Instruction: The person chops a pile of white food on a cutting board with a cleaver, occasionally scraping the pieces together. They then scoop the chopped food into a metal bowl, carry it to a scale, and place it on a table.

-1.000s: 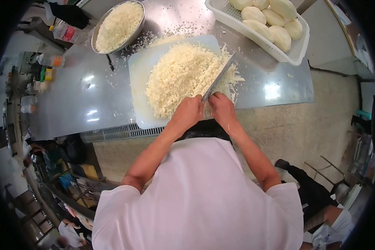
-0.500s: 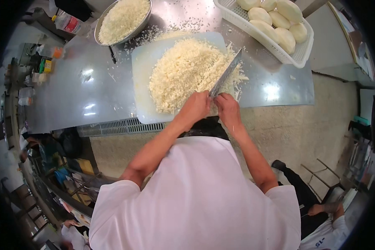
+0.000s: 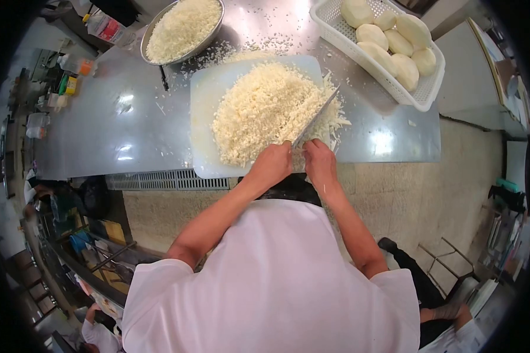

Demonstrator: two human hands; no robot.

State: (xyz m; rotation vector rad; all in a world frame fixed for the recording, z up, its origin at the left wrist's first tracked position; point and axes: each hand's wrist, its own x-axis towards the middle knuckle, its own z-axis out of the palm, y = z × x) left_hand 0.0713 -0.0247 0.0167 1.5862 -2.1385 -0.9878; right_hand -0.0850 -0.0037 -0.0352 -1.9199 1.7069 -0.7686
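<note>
- steel knife (image 3: 317,116), where is it?
- slanting over the right side of the chopped white pile (image 3: 262,109), on the cutting board (image 3: 202,144). board's on the metal surface (image 3: 94,132).
- hands?
- left hand (image 3: 272,166) closed on the near end of the knife. right hand (image 3: 320,165) right beside it, fingers curled. can't tell if they grip the blade or some of the shreds (image 3: 334,122).
- how should it handle?
- stiff, thin, moderate weight i'd guess. likely slick if wet. grip the handle firmly, or pinch the blade high near the spine. fingers off the edge. far end sticks out, so a grip at the near end will feel tip-heavy.
- and the pile?
- soft, light, loose. looks damp, probably clings to steel. no single grip point: scoop low with a cupped palm or the blade flat. squeeze and it should clump or spill.
</note>
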